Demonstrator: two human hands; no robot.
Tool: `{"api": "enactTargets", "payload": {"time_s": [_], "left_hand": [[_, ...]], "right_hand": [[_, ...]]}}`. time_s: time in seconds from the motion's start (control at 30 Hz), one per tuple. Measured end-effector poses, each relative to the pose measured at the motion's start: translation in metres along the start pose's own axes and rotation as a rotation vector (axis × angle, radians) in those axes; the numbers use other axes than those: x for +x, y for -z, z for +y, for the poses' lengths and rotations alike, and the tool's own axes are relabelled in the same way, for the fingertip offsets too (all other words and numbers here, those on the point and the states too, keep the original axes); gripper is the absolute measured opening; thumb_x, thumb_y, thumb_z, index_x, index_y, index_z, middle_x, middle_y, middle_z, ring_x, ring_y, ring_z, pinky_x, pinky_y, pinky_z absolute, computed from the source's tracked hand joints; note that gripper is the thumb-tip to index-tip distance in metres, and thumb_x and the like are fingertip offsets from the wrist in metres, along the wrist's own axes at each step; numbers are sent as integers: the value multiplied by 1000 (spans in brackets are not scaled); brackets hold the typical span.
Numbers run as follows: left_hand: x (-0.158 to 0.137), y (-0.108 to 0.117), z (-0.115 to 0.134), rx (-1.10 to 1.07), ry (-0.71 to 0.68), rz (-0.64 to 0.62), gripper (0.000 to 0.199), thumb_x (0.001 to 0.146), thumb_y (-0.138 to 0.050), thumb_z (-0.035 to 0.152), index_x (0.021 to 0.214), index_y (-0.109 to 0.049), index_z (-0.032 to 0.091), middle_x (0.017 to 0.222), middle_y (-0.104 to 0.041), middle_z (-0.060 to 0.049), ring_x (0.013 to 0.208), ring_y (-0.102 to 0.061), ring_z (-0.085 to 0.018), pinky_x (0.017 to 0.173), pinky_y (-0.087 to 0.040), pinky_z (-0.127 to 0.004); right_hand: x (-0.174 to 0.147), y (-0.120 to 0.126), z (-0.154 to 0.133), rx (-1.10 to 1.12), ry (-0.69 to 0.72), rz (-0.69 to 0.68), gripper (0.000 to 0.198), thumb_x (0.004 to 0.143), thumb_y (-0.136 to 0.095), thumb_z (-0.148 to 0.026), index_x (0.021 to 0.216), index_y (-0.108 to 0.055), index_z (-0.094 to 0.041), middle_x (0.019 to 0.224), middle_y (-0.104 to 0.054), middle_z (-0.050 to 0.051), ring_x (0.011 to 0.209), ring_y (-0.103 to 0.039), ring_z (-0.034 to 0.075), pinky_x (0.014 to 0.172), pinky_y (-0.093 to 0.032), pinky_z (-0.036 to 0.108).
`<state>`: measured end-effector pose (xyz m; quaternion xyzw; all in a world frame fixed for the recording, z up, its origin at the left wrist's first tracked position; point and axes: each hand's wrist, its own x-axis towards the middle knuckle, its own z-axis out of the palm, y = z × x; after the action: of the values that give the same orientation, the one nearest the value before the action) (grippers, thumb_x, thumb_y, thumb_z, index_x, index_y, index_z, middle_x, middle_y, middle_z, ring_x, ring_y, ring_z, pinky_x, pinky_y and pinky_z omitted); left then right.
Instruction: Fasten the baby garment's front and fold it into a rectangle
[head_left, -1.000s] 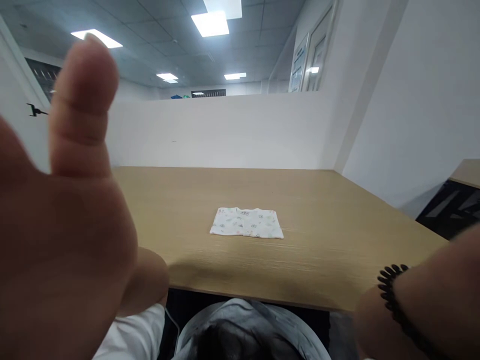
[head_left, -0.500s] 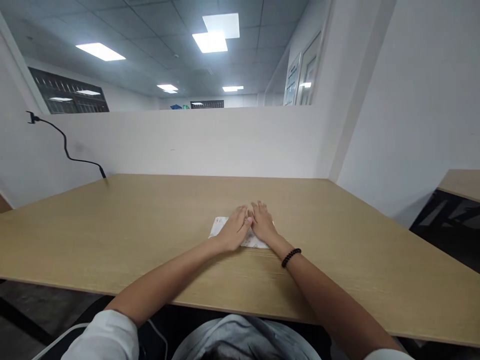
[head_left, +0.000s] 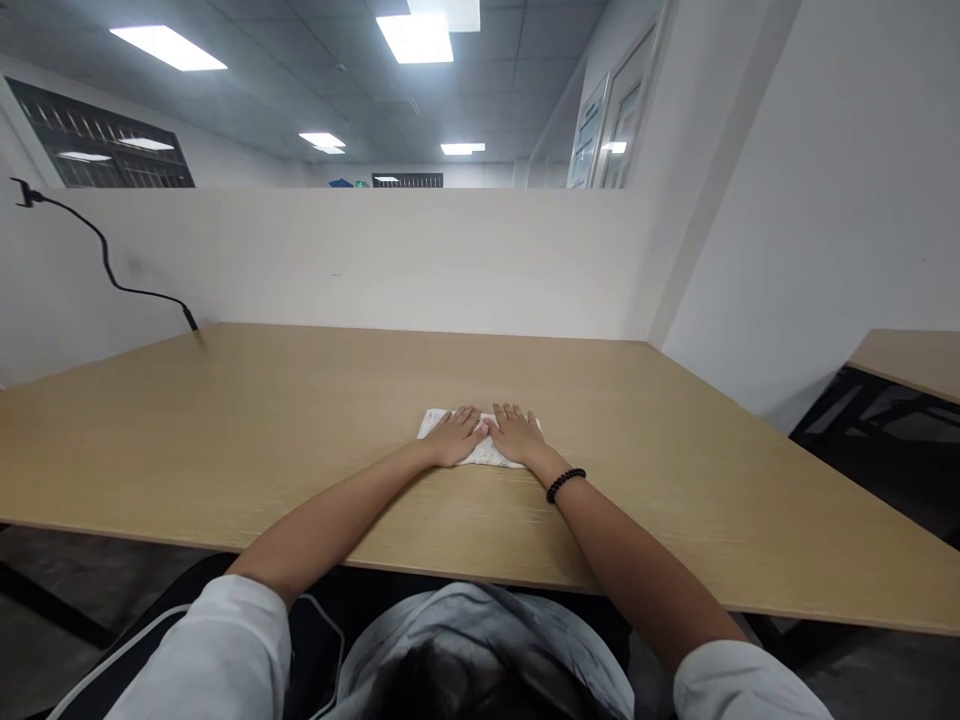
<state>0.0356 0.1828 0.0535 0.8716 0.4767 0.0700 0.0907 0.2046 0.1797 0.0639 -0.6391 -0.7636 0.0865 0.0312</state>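
Note:
A white folded cloth (head_left: 489, 455) with a faint small pattern lies flat on the wooden table (head_left: 315, 400). My left hand (head_left: 454, 437) rests palm down on its left half, fingers stretched forward and a little apart. On the right half lies my right hand (head_left: 516, 432), also palm down with fingers spread. The two thumbs meet or nearly meet at the middle of the cloth. Much of the cloth is hidden under the hands. A black beaded bracelet (head_left: 565, 485) circles my right wrist.
At the table's far left corner stands a black gooseneck holder (head_left: 109, 262). A low white partition (head_left: 420, 262) runs along the back edge. Another table (head_left: 911, 360) stands to the right, and a white wall rises between.
Both hands have flattened from a raised, cupped pose, and their fingers have spread over the cloth. The camera view has tilted downward a little.

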Motion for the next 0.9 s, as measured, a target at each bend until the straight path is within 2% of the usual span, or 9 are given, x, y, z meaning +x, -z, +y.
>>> {"api": "enactTargets", "payload": {"time_s": [0.2, 0.3, 0.37, 0.43, 0.5, 0.57, 0.63, 0.8, 0.9], "left_hand": [[1, 9, -20, 46, 151, -5, 77, 96, -10, 58, 152, -23, 7, 158, -21, -19, 148, -13, -29, 116, -13, -50], [-4, 19, -41, 85, 256, -25, 74, 95, -15, 58, 152, -26, 12, 157, -23, -18, 147, -16, -33, 114, -11, -58], [-7, 26, -57, 62, 284, -38, 71, 95, -20, 57, 151, -28, 15, 157, -24, -17, 146, -19, -34, 112, -16, -58], [-9, 32, -71, 0, 259, -17, 68, 93, -26, 53, 146, -37, 13, 155, -31, -18, 143, -27, -32, 112, -24, -51], [-8, 36, -81, -97, 200, 30, 63, 89, -36, 50, 134, -51, 10, 145, -47, -19, 134, -42, -31, 107, -34, -41], [-7, 38, -87, -193, 158, 77, 55, 82, -45, 49, 116, -63, 10, 127, -62, -17, 118, -55, -30, 96, -43, -36], [-6, 40, -88, -233, 152, 104, 47, 76, -54, 50, 101, -67, 13, 109, -69, -14, 104, -60, -31, 85, -46, -35], [-6, 41, -83, -281, 186, 88, 37, 66, -63, 42, 92, -62, 16, 94, -67, -8, 91, -60, -27, 73, -45, -31], [-8, 41, -80, -498, 156, 71, 32, 64, -63, 35, 89, -57, 17, 85, -63, -4, 81, -59, -23, 65, -43, -27]], "right_hand": [[2, 3, 16, -8, -128, -12, 68, 99, -9, -52, 157, -11, -15, 161, -10, 11, 149, 0, 24, 116, -2, 54], [4, 5, 29, 9, -238, 11, 67, 99, -11, -50, 156, -17, -15, 161, -12, 12, 148, 0, 29, 114, -5, 57], [4, 7, 38, 37, -284, 33, 66, 99, -12, -49, 154, -25, -15, 160, -17, 14, 148, -4, 32, 113, -9, 59], [6, 11, 46, 73, -287, 69, 63, 100, -14, -47, 150, -35, -14, 157, -26, 16, 146, -11, 35, 111, -14, 59], [7, 16, 53, 123, -289, 119, 62, 100, -15, -46, 142, -46, -14, 149, -40, 18, 140, -27, 36, 108, -24, 56], [7, 22, 58, 183, -292, 157, 60, 99, -20, -48, 130, -57, -13, 135, -54, 19, 126, -47, 33, 100, -36, 47], [6, 29, 62, 225, -266, 157, 53, 96, -32, -51, 114, -65, -13, 118, -64, 17, 108, -59, 29, 88, -43, 36], [-1, 43, 65, 183, -185, 27, 31, 78, -65, -44, 83, -69, -14, 82, -70, 10, 81, -64, 23, 65, -39, 25], [-2, 44, 66, 218, -178, 10, 28, 75, -69, -40, 82, -67, -13, 81, -69, 9, 77, -62, 20, 59, -36, 24]]}}
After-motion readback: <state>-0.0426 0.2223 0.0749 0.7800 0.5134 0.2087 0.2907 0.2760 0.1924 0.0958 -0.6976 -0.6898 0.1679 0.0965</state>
